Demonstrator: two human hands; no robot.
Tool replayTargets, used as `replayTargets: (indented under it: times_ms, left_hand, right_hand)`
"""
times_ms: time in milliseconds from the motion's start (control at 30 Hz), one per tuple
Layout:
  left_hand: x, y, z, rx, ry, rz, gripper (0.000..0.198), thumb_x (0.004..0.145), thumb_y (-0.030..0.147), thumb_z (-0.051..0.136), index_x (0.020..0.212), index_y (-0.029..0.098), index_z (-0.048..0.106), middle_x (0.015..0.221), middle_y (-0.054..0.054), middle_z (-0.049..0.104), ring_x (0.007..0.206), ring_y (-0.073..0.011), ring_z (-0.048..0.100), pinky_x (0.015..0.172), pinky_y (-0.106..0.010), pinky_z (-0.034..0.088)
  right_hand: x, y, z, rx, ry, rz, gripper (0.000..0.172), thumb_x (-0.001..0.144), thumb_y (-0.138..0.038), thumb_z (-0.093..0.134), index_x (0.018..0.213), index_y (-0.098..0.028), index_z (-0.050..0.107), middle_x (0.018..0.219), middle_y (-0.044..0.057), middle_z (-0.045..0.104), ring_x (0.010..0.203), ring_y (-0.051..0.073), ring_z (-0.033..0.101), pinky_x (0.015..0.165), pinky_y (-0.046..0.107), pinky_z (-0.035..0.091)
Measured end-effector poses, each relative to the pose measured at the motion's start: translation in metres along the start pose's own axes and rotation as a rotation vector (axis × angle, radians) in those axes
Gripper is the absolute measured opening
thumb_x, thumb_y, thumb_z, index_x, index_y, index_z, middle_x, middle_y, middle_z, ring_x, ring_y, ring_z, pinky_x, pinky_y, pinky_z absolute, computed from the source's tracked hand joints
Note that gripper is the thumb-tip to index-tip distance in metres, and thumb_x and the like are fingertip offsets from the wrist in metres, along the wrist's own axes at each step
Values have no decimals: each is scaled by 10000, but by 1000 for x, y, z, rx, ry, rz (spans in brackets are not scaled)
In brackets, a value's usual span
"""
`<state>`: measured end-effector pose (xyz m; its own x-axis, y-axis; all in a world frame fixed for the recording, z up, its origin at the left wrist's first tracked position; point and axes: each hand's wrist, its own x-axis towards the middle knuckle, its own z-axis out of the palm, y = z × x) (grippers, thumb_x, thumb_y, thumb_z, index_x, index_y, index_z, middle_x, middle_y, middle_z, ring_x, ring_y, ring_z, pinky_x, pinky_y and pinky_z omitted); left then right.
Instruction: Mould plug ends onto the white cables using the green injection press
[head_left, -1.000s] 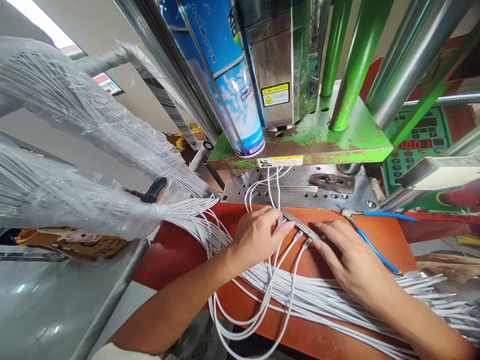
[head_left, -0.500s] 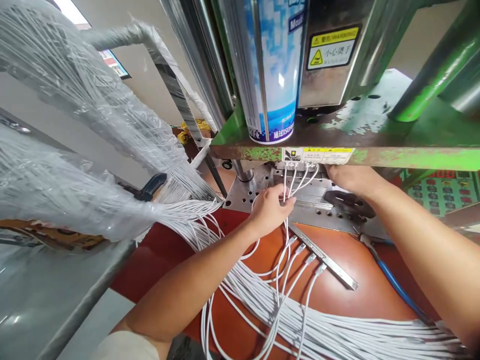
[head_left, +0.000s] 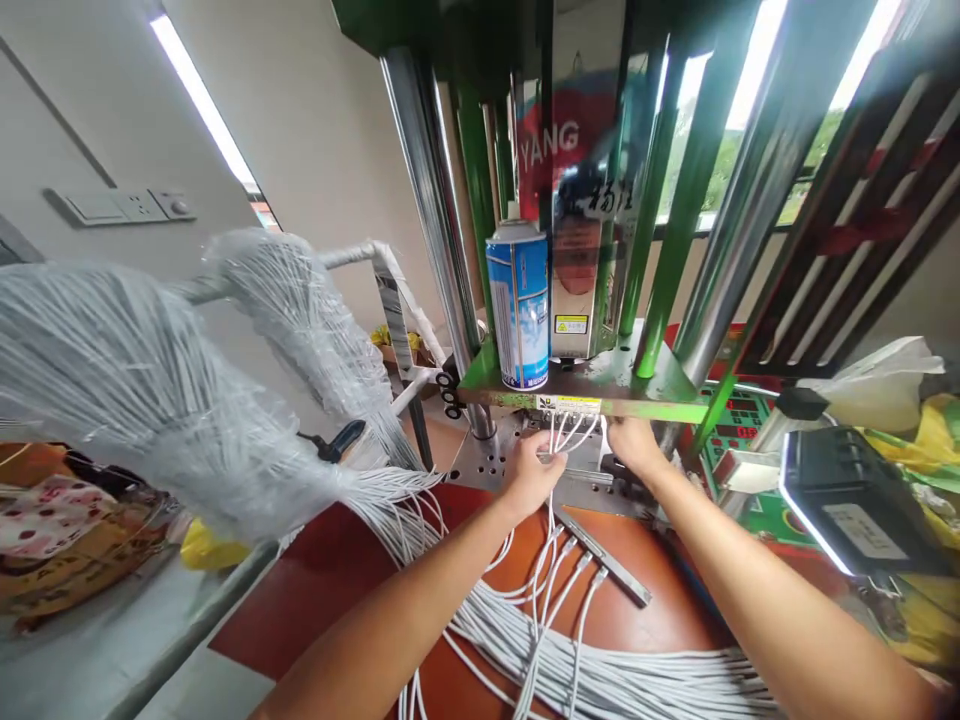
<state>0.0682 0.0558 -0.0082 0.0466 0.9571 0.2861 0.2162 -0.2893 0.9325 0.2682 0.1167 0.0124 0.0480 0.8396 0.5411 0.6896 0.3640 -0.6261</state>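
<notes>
My left hand point(head_left: 534, 472) is closed around a few white cables point(head_left: 553, 432) in front of the press. Their upper ends run in under the green press plate point(head_left: 652, 402). My right hand point(head_left: 631, 446) reaches in below the same plate, to the right of those cables, and its fingertips are hidden there. Beneath both hands lies the metal lower mould base point(head_left: 480, 462). Closer to me, a narrow metal bar point(head_left: 619, 578) lies at a slant on the red-brown table, with several cable connectors point(head_left: 583, 562) along its near side.
A blue spray can point(head_left: 529, 320) stands on the press plate. Thick bundles of white cable point(head_left: 510, 625) cross the table, and plastic-wrapped bundles point(head_left: 150, 370) hang at left. On the right are a control panel point(head_left: 739, 425) and a black lamp point(head_left: 862, 500).
My view has tilted up and drawn back, showing more of the press and room. My left hand stays on the cables; my right hand remains under the plate.
</notes>
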Motion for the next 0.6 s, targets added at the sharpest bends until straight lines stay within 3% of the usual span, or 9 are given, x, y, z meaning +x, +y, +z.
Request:
replayTargets:
  times_ms: [100, 200, 267, 433, 600]
  left_hand:
    - [-20, 18, -1, -64, -140, 4, 336, 780, 357, 811, 1018, 152, 692, 1030, -98, 740, 1001, -230, 677, 907, -347, 516]
    - [-43, 39, -10, -289, -423, -112, 511, 866, 541, 736, 1145, 136, 597, 817, -79, 743, 743, -179, 692, 731, -291, 523]
    - [-57, 54, -17, -401, -517, -210, 551, 897, 631, 663, 1107, 127, 587, 665, -41, 688, 554, -149, 629, 580, -255, 484]
    - [-86, 78, -25, -544, -480, -401, 562, 901, 663, 619, 1014, 113, 637, 560, -2, 598, 390, -95, 466, 434, -220, 409]
    - [-104, 85, -12, -552, -262, -408, 561, 847, 689, 660, 890, 130, 626, 473, 76, 420, 375, -34, 185, 380, -187, 131]
  right_hand:
    - [-31, 0, -6, 21, 19, 19, 316, 1026, -463, 535, 1098, -169, 628, 1056, 65, 663, 937, 201, 643, 863, 405, 541]
    - [-63, -8, -18, 48, 33, 6, 325, 1045, -485, 411, 976, -207, 564, 936, 62, 637, 853, 220, 610, 802, 386, 512]
    - [-82, -20, -28, 65, 39, -14, 305, 1043, -492, 388, 952, -234, 523, 912, 54, 615, 826, 224, 591, 779, 375, 502]
    - [-115, -51, -44, 53, 122, -50, 239, 1055, -432, 356, 982, -245, 485, 946, 67, 557, 887, 241, 559, 843, 407, 487]
    - [-124, -61, -35, -31, 232, -4, 236, 1050, -391, 341, 1011, -222, 501, 984, 113, 533, 936, 289, 530, 863, 478, 467]
